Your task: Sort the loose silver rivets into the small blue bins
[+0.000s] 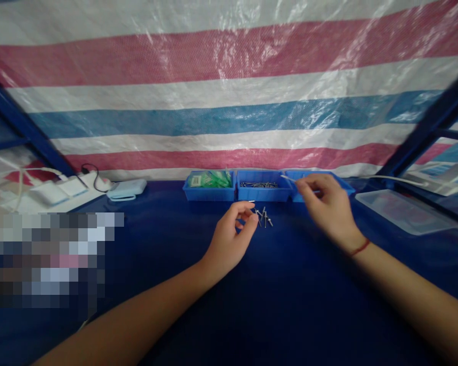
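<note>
Presently, on our dark blue table (275,305), three blue bins (263,195) stand in a row along the far edge. Above their right end, our right hand (330,208) pinches a thin pale stick (289,178) between thumb and fingers. Our left hand (232,234) curves its fingers beside loose metal rivets (266,219), lying in front of the bins; whether it grasps one, we cannot tell.

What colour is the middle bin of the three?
The middle bin is blue, clearest in the head view.
</note>
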Demonstrator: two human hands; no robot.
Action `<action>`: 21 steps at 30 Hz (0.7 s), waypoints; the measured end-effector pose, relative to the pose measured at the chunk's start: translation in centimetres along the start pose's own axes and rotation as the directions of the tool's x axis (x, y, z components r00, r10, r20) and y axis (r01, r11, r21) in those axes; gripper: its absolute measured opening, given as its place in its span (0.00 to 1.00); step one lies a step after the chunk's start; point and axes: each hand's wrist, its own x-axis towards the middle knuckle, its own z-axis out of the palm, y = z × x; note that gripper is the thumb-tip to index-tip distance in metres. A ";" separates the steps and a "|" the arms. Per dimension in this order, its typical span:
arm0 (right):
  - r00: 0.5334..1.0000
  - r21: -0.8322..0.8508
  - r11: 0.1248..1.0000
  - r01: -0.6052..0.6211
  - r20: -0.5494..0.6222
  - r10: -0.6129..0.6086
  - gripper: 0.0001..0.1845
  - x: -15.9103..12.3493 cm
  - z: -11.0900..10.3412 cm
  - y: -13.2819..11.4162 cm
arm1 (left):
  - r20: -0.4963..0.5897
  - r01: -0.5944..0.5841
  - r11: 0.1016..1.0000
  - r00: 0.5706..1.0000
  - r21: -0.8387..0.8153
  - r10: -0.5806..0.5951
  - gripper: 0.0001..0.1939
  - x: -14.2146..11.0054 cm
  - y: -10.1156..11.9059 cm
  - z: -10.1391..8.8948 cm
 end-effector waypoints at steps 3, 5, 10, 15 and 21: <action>0.989 -0.274 0.959 -0.072 -0.146 0.032 0.10 2.0 -1.2 2.9 | 0.066 -0.112 0.984 0.992 0.140 0.104 0.09 0.1 -0.2 -0.2; 0.982 -0.348 0.933 -0.097 -0.185 0.033 0.11 2.5 -1.4 4.2 | 0.146 -0.252 0.930 0.965 0.269 0.219 0.12 0.5 -0.2 -0.5; 0.986 -0.369 0.929 -0.030 -0.161 -0.033 0.15 1.7 -0.4 4.2 | 0.455 -0.551 0.664 0.824 0.506 0.338 0.18 1.8 -0.3 -1.1; 0.969 -0.294 0.926 0.238 0.001 -0.249 0.10 0.3 0.7 1.6 | 0.609 -0.584 0.579 0.772 0.569 0.181 0.20 1.9 -1.1 -1.0; 0.929 -0.120 0.931 0.346 0.186 -0.321 0.06 -1.1 1.1 -0.2 | 0.560 -0.555 0.605 0.802 0.571 0.207 0.18 1.6 -1.4 -0.9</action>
